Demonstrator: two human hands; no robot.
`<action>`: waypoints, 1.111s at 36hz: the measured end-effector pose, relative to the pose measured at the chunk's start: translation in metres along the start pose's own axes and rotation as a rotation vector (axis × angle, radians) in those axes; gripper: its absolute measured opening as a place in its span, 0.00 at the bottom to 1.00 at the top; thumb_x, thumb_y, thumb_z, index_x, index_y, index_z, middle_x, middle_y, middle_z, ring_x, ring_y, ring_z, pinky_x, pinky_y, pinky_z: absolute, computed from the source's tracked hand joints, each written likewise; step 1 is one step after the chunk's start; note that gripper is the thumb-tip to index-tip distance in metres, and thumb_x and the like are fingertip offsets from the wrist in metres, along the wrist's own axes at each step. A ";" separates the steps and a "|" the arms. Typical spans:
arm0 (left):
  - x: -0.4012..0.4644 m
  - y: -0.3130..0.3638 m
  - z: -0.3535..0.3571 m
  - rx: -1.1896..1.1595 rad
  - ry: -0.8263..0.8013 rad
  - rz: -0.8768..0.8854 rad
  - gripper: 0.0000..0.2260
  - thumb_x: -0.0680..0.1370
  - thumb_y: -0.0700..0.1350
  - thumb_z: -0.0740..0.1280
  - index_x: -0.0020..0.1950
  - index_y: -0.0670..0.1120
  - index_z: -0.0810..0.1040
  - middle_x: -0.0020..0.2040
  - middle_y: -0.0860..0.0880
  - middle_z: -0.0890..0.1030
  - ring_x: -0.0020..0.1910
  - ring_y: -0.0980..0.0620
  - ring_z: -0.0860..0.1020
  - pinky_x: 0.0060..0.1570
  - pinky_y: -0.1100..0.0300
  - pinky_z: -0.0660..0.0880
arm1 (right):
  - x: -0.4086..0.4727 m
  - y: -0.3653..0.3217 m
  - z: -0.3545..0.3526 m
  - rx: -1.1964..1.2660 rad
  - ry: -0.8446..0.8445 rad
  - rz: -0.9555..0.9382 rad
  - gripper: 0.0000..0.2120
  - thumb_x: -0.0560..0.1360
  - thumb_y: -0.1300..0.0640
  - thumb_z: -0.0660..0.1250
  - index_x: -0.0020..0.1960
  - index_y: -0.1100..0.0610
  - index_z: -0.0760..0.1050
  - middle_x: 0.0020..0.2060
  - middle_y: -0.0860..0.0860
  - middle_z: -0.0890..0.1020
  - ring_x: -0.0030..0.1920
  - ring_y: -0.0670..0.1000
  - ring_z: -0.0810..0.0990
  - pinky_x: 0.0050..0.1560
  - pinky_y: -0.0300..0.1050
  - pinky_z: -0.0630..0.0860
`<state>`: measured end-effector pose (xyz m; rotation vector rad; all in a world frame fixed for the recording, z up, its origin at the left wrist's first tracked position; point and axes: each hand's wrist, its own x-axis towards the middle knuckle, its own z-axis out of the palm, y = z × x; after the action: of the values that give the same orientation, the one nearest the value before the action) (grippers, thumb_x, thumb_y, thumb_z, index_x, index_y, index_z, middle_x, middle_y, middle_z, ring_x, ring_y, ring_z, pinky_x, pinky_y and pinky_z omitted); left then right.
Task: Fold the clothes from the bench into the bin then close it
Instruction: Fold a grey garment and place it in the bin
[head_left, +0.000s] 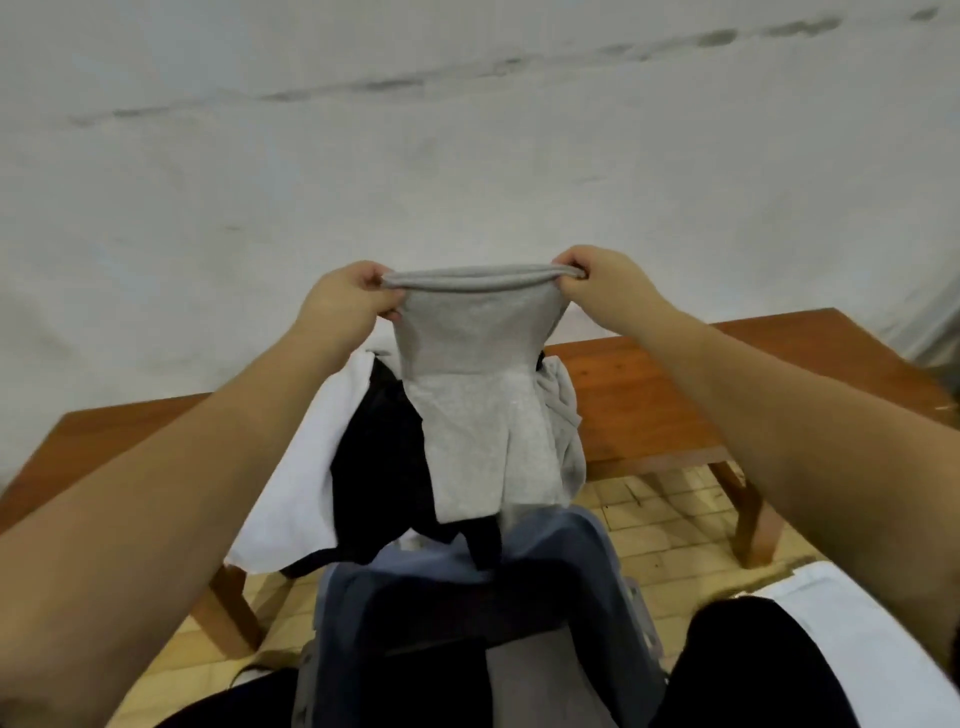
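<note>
Hands high: left hand (349, 296) and right hand (602, 283) each pinch one end of the grey garment (470, 395) at its rolled top edge, stretching it taut so it hangs flat for folding (judged). Below the grips, soft heathered knit drapes onto the pile on the bench (639, 384); bin (467, 613) lies nearest.
</note>
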<state>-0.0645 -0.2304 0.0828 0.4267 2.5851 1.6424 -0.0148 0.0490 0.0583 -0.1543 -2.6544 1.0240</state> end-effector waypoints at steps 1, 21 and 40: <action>-0.011 -0.007 0.002 0.018 -0.007 0.003 0.06 0.78 0.37 0.68 0.43 0.48 0.78 0.40 0.49 0.81 0.33 0.61 0.78 0.33 0.74 0.68 | -0.013 0.005 0.003 -0.001 -0.004 -0.009 0.08 0.77 0.61 0.61 0.51 0.54 0.78 0.43 0.46 0.78 0.42 0.47 0.75 0.38 0.33 0.67; -0.144 -0.167 0.089 0.192 -0.016 -0.051 0.13 0.76 0.35 0.71 0.45 0.54 0.77 0.54 0.57 0.69 0.49 0.56 0.75 0.48 0.74 0.68 | -0.165 0.120 0.136 0.039 -0.186 0.092 0.09 0.74 0.66 0.65 0.46 0.52 0.74 0.48 0.47 0.73 0.50 0.46 0.72 0.51 0.38 0.66; -0.143 -0.139 0.110 -0.349 0.045 -0.559 0.06 0.77 0.34 0.66 0.43 0.44 0.79 0.34 0.50 0.78 0.32 0.54 0.73 0.30 0.65 0.69 | -0.170 0.118 0.139 0.182 -0.131 0.214 0.07 0.76 0.64 0.64 0.49 0.53 0.76 0.53 0.47 0.73 0.53 0.46 0.73 0.52 0.37 0.65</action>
<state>0.0655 -0.2253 -0.1042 -0.3256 2.0925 1.8193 0.1037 0.0135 -0.1576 -0.3485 -2.6859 1.3814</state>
